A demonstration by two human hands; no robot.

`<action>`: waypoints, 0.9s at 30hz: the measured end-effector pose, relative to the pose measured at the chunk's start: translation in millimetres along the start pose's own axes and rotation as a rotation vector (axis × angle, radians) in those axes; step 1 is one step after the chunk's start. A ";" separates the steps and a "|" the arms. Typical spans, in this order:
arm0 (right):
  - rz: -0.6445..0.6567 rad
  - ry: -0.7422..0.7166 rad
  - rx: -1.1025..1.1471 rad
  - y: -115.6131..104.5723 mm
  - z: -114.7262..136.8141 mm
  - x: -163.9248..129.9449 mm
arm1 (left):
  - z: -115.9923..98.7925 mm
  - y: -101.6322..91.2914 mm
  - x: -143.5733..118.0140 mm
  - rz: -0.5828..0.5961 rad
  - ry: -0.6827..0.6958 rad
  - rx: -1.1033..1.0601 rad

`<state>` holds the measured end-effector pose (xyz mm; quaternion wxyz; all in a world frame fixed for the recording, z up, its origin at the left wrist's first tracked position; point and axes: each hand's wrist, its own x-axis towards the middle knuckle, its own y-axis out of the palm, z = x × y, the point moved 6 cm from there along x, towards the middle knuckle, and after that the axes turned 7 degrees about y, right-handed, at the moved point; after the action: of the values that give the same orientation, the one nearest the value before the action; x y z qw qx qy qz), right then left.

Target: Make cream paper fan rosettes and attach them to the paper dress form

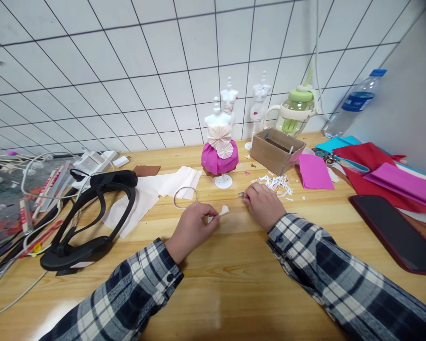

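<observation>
My left hand is closed in a pinch on a small piece of cream paper, which sticks out past the fingertips. My right hand rests low over the table, its fingers curled around a metal tool with two thin tips, likely tweezers; most of it is hidden. Behind both hands stands a small white dress form wearing a magenta skirt and pleated cream paper fans. A thin ring or bangle lies left of my left hand, partly over cream paper sheets.
White paper scraps lie beyond my right hand, near a cardboard box and magenta paper. Two more dress forms and a green-lidded jug stand behind. A phone lies right, a black headset strap left.
</observation>
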<state>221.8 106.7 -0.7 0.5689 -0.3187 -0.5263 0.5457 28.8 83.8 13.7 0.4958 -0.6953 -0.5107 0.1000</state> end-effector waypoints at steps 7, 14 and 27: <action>-0.107 -0.049 0.295 -13.1 -10.4 -0.8 | 7.1 1.2 1.9 0.009 -0.137 -0.037; 0.027 -0.024 -0.026 -9.9 -24.4 5.5 | 9.7 -1.5 1.8 -0.024 -0.086 -0.031; 0.060 0.109 0.575 -2.0 7.8 -7.6 | 12.3 0.8 3.7 -0.046 -0.143 -0.052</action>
<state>216.2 97.3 1.2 0.6467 -0.1888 -0.3092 0.6712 23.1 94.1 8.3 0.4421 -0.6870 -0.5632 0.1247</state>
